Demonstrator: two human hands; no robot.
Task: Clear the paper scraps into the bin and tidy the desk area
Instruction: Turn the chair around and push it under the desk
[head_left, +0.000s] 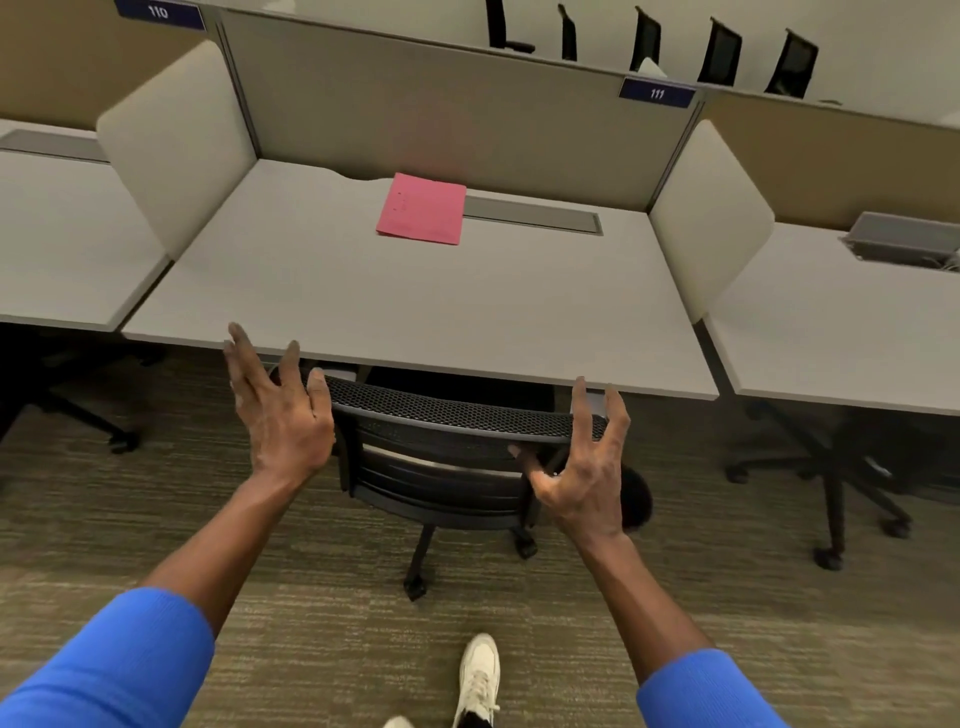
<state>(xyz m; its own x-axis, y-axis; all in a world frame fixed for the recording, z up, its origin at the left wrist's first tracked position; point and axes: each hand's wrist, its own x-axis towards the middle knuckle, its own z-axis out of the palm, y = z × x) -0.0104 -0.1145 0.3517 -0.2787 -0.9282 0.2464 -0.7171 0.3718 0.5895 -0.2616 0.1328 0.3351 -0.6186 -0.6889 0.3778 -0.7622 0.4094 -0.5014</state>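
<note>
Desk (363, 291) carries one pink folder (422, 209) at its rear centre. Black mesh chair (447, 410) sits tucked under the front edge. Left hand (283, 410) and right hand (587, 467) flank the chair back, fingers spread, gripping nothing.

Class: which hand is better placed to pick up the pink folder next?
Left, narrowly. The left hand is open at the desk edge, nearer the pink folder; the right hand is lower, beside the chair.

Matt smooth desk (363, 301), black mesh chair (452, 410) back, pink paper folder (422, 209), coarse-woven carpet (311, 597).
</note>
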